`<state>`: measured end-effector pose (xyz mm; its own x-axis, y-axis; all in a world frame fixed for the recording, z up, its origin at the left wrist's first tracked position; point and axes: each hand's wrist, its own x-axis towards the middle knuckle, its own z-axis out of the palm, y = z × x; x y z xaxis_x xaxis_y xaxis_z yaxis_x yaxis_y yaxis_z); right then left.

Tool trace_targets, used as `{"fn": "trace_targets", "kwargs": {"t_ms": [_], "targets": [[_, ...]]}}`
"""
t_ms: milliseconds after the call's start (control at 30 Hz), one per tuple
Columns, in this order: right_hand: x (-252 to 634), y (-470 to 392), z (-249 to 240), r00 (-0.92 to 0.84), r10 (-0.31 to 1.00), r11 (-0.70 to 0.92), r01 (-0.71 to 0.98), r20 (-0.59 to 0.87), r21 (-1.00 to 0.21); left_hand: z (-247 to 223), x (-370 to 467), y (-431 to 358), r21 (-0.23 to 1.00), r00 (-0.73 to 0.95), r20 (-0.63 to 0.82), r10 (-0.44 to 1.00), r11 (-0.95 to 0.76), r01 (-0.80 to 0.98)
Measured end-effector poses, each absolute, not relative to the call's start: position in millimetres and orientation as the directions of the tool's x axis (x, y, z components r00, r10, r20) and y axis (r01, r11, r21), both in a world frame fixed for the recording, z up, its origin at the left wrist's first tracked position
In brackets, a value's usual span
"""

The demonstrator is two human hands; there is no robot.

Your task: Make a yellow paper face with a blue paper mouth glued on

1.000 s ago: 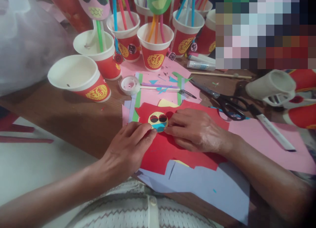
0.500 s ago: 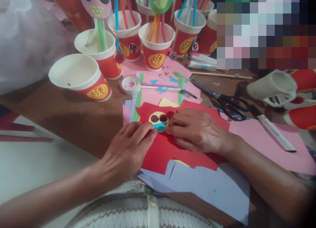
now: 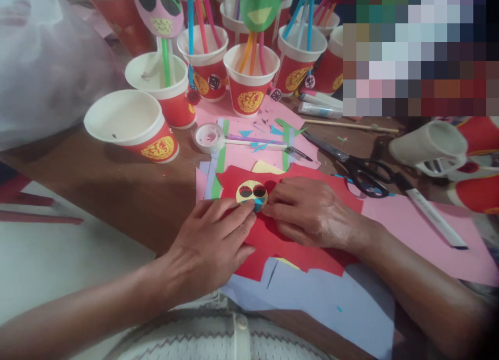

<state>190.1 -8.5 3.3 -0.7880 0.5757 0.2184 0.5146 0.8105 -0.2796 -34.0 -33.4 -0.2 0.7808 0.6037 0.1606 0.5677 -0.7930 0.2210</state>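
L hand (image 3: 214, 238) part-open on yellow paper face (image 3: 252, 194), R hand (image 3: 307, 213) curled at its edge, grip unclr

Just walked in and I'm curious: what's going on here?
A person's left hand partly covers the blue lower area of a small round yellow paper face, while the right hand touches its side. The face lies on red paper. Scissors lie beyond; paper cups stand farther back.
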Motion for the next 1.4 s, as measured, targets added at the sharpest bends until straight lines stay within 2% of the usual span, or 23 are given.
{"fn": "trace_targets", "kwargs": {"t_ms": [167,600,833,1133,1400], "targets": [[188.7,-9.1,1.9,-0.771,0.586,0.806,0.522,0.249,-0.280,-0.2,-35.4,-38.2,0.218,0.782,0.122,0.611,-0.785,0.580],[187.0,-9.8,0.6,-0.750,0.601,0.796,0.528,0.276,-0.297,-1.5,-35.4,-40.8,0.217,0.792,0.126,0.598,-0.795,0.566],[196.1,-5.7,-0.5,-0.702,0.647,0.743,0.492,0.298,-0.454,-3.9,-35.0,-40.3,0.214,0.785,0.156,0.600,-0.796,0.566],[197.0,-4.8,-1.9,-0.759,0.589,0.806,0.526,0.278,-0.272,-6.8,-33.5,-37.8,0.212,0.778,0.189,0.599,-0.799,0.563],[193.8,-6.0,-1.0,-0.765,0.578,0.816,0.531,0.284,-0.229,-6.4,-35.3,-38.3,0.219,0.782,0.180,0.597,-0.799,0.559]]}}
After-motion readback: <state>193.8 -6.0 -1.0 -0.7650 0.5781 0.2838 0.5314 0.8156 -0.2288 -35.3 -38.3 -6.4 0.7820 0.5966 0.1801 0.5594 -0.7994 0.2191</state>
